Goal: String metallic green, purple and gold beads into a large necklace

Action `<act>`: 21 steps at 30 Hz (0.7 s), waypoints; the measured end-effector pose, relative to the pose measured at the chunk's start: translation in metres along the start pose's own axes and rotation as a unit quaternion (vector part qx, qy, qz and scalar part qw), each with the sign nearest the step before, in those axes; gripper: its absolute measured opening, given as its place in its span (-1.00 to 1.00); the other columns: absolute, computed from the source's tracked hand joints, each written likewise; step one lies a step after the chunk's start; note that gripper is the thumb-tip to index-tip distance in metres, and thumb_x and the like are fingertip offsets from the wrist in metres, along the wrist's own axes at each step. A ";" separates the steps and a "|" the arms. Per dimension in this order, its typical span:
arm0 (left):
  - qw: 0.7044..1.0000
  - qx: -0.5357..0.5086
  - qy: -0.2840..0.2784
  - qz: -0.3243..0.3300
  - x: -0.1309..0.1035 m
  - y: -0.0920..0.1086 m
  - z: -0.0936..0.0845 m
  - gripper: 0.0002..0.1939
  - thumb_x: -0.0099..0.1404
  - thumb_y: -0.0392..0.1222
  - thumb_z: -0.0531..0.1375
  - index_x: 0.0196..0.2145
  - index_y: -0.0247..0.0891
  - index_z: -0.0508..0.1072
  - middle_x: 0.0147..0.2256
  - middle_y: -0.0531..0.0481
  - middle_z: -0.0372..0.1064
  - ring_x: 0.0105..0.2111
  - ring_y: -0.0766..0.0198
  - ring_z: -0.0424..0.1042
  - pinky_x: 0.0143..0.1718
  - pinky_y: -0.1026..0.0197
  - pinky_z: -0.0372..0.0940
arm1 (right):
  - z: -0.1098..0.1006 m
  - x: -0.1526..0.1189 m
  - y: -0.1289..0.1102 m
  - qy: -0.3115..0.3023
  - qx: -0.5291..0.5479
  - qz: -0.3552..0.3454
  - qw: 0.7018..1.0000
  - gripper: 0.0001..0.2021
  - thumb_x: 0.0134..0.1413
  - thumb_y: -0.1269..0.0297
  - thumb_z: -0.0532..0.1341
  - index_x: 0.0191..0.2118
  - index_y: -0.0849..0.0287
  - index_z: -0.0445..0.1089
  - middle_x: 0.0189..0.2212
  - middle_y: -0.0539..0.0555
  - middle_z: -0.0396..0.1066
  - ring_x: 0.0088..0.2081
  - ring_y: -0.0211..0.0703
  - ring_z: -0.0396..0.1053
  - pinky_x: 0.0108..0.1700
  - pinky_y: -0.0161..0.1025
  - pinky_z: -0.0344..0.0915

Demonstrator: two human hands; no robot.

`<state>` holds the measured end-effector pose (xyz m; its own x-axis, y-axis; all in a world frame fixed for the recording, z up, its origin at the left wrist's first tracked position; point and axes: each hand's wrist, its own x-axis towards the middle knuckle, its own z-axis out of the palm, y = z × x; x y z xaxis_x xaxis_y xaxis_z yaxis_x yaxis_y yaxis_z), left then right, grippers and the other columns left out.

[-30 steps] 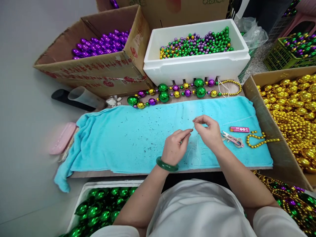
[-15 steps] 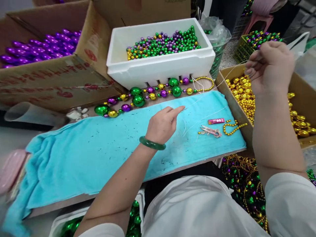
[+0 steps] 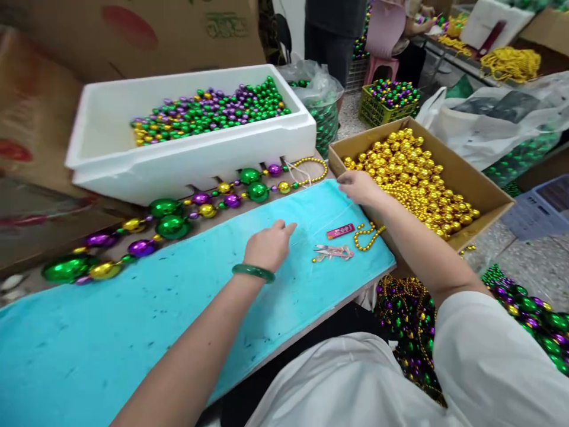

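My left hand, with a green bangle on the wrist, rests on the turquoise towel, fingertips pinched on a thin clear thread. The thread runs right to my right hand, which is closed on it at the towel's far corner, beside the cardboard box of gold beads. Between my hands lie a small pink packet, pink-handled snips and a short gold bead strand.
A long strand of big green, purple and gold beads lies along the towel's far edge, in front of a white foam box of mixed beads. Bead strands are heaped below the table. A green crate, bags and a person stand behind.
My right hand has come down from high at the right to the towel's corner by the gold bead box. The view has swung to the right; my left hand stays on the towel.
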<state>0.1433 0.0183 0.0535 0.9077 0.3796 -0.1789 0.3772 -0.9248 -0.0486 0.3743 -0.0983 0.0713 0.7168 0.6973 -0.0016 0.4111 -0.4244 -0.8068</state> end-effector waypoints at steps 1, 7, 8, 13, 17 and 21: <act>1.000 0.006 -0.019 0.005 0.002 0.002 0.012 -0.54 0.32 -0.31 -0.11 0.08 -0.14 0.36 -0.15 -0.20 0.38 -0.35 0.12 0.42 -0.43 0.16 0.24 | 0.005 -0.005 0.006 -0.005 -0.063 -0.013 0.998 -0.91 -0.11 0.48 0.26 -0.41 0.21 0.48 -0.41 0.10 0.50 -0.30 -0.07 0.45 -0.15 -0.12 0.32; 1.000 0.007 0.012 0.025 0.002 0.013 0.041 -0.57 0.34 -0.32 -0.13 0.02 -0.20 0.40 -0.20 -0.24 0.41 -0.11 -0.01 0.30 -0.35 0.13 0.29 | -0.007 -0.035 0.004 -0.029 -0.220 -0.018 0.975 -0.84 0.05 0.34 0.16 -0.37 0.15 0.50 -0.33 0.13 0.52 -0.23 0.00 0.44 -0.18 -0.17 0.29; 1.000 0.016 0.018 0.018 0.001 0.013 0.042 -0.57 0.34 -0.31 -0.13 0.03 -0.20 0.40 -0.19 -0.23 0.41 -0.10 -0.02 0.29 -0.34 0.12 0.30 | -0.017 -0.037 0.004 -0.034 -0.236 -0.016 0.971 -0.82 0.06 0.35 0.14 -0.34 0.14 0.51 -0.30 0.11 0.53 -0.22 -0.03 0.44 -0.18 -0.20 0.29; 0.998 0.028 0.056 0.009 -0.014 -0.004 0.045 -0.58 0.38 -0.16 -0.12 0.09 -0.21 0.36 -0.14 -0.15 0.41 -0.11 0.05 0.33 -0.13 0.11 0.31 | -0.103 -0.038 0.045 -0.067 -0.426 0.145 0.891 -0.71 0.11 0.36 0.11 -0.09 0.16 0.48 -0.09 0.18 0.48 -0.06 0.01 0.41 -0.10 -0.19 0.29; 0.996 0.010 0.091 0.003 -0.032 -0.028 0.047 -0.56 0.39 -0.08 -0.13 0.03 -0.24 0.41 -0.16 -0.12 0.42 -0.16 0.07 0.38 -0.04 0.08 0.30 | -0.159 -0.068 0.108 -0.149 -0.430 0.264 0.850 -0.74 -0.11 0.35 0.34 -0.20 0.23 0.54 -0.15 0.22 0.52 -0.09 0.09 0.44 -0.09 -0.15 0.32; 0.993 -0.029 0.109 0.022 -0.036 -0.036 0.046 -0.55 0.39 -0.05 -0.13 -0.02 -0.24 0.44 -0.20 -0.13 0.42 -0.22 0.05 0.42 -0.09 0.01 0.34 | -0.155 -0.103 0.147 -0.213 -0.391 0.284 0.849 -0.50 -0.13 0.08 0.38 -0.01 0.13 0.46 -0.02 0.17 0.46 -0.03 0.07 0.41 -0.04 -0.14 0.34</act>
<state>0.0887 0.0369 0.0165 0.9391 0.3416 0.0386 0.3414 -0.9398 0.0116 0.4483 -0.3220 0.0443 0.7239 0.3277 -0.6072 0.4358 -0.8994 0.0342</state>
